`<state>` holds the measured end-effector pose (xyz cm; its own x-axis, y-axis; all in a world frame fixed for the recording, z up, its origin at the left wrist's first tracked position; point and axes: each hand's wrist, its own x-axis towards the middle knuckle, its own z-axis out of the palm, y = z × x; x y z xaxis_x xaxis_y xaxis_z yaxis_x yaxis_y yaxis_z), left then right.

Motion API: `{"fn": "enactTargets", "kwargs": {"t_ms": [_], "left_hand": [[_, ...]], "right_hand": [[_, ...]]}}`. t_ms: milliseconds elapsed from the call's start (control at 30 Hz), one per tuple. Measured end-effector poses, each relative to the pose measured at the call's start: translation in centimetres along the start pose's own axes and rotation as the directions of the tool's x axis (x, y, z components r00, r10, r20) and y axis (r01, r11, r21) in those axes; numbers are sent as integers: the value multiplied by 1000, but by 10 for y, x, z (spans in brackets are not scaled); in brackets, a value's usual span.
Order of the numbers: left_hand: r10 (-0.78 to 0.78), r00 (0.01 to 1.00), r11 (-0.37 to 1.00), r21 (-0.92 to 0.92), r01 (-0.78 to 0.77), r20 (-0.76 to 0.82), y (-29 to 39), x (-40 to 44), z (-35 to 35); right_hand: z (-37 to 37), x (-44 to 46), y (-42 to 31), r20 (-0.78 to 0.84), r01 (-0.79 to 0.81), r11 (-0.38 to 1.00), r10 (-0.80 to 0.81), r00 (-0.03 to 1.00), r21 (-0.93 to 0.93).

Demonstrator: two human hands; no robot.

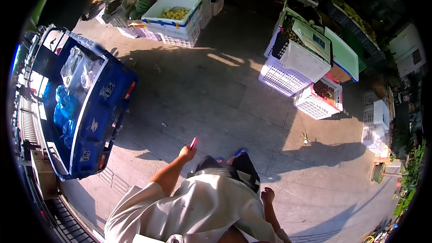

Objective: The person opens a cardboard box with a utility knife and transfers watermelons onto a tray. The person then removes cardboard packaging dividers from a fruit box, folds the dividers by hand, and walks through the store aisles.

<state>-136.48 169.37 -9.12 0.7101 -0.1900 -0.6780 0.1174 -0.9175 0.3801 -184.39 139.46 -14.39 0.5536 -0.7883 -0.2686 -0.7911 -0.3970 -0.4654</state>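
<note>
My left hand [186, 153] is stretched out in front of my body, its fingers wrapped round a slim pink object [193, 143]. Seen small and nearly edge-on, that object does not show its exact kind. Beside my right hip hangs my right hand [267, 195], fingers curled in, with nothing visible in it. It touches none of the goods around. My light shirt [202, 202], dark shorts and blue footwear [240, 152] show below me.
A blue cargo tricycle [96, 117] with blue and clear plastic bags stands at left. Ahead, a white foam box of yellow fruit [175, 13] rests on crates near watermelons [143, 5]. White crates [283, 74] and foam lids stack at right. Small litter [306, 138] lies on the pavement.
</note>
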Motion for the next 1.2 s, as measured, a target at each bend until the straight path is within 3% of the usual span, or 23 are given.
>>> {"fn": "enactTargets", "kwargs": {"t_ms": [33, 67, 100, 200, 233, 333, 367, 400, 433, 467, 500, 533, 567, 600, 667, 700, 733, 767, 800, 900, 933, 1067, 1200], "left_hand": [[-36, 999, 999, 9, 36, 23, -2, 7, -7], [-72, 996, 997, 19, 71, 46, -4, 16, -14], [-114, 992, 993, 28, 113, 48, -7, 19, -21], [-247, 968, 956, 170, 238, 35, -9, 31, -36], [-311, 950, 947, 93, 307, 30, 6, 29, -55], [-460, 885, 888, -47, 458, -72, 35, 24, -83], [-528, 848, 848, -78, 524, -42, 48, 29, -83], [-589, 808, 804, -107, 585, -5, 62, 37, -93], [-573, 820, 802, -219, 556, -18, 84, 39, -99], [-566, 823, 785, -335, 521, -46, 110, 41, -101], [-545, 829, 797, -387, 463, -129, 126, 51, -93], [-508, 836, 792, -494, 359, -207, 143, 65, -83], [-483, 857, 763, -567, 309, -183, 148, 98, -67], [-453, 876, 728, -636, 255, -166, 159, 127, -54], [-419, 897, 674, -710, 202, -142, 221, 154, -64], [-394, 914, 554, -819, 149, -100, 225, 185, -53], [-361, 930, 415, -905, 95, -67, 226, 221, -36], [-365, 928, 428, -899, 97, -74, 232, 247, -40], [-437, 898, 578, -777, 247, -40, 262, 248, -79], [-405, 914, 792, -500, 350, -2, 294, 308, -152], [-493, 863, 744, -460, 485, 113, 305, 334, -178], [-458, 859, 814, -280, 508, 229, 330, 443, -293], [-343, 937, 885, -358, 299, -64, 400, 575, -443]], "right_hand": [[4, 42, -10, 2, -19, 999, 19, 1000, -37], [5, 81, -25, -23, 89, 996, -90, 996, -30], [-4, 121, -54, 64, -36, 999, 37, 997, -7], [-3, 239, -100, 181, -63, 992, 42, 983, 111], [6, 274, -112, 199, 38, 992, -62, 978, 119], [14, 373, -140, 317, 55, 983, -108, 942, 173], [13, 422, -149, 357, 133, 978, -183, 916, 158], [12, 462, -152, 418, 367, 930, -338, 843, 12], [14, 501, -155, 490, 586, 802, -468, 735, -113], [20, 558, -154, 531, 667, 739, -529, 662, -95], [3, 591, -183, 547, 540, 842, -448, 708, -9], [-13, 625, -225, 557, 213, 958, -285, 780, 192], [-28, 653, -264, 561, -46, 936, -170, 810, 350], [-42, 683, -304, 547, -158, 883, -126, 828, 442], [-69, 744, -376, 518, -125, 892, -134, 845, 435], [-57, 807, -372, 700, -319, 794, -179, 691, 518], [-72, 815, -426, 576, -121, 926, -117, 809, 359], [-71, 831, -450, 584, -149, 910, -116, 803, 387], [-64, 857, -460, 593, -178, 893, -116, 797, 413], [-57, 902, -515, 593, -193, 906, -77, 801, 378], [-52, 913, -523, 610, -218, 901, -64, 790, 376], [-22, 953, -572, 706, -65, 981, -86, 703, 183], [1, 995, -633, 753, 130, 983, -181, 633, 128]]}}
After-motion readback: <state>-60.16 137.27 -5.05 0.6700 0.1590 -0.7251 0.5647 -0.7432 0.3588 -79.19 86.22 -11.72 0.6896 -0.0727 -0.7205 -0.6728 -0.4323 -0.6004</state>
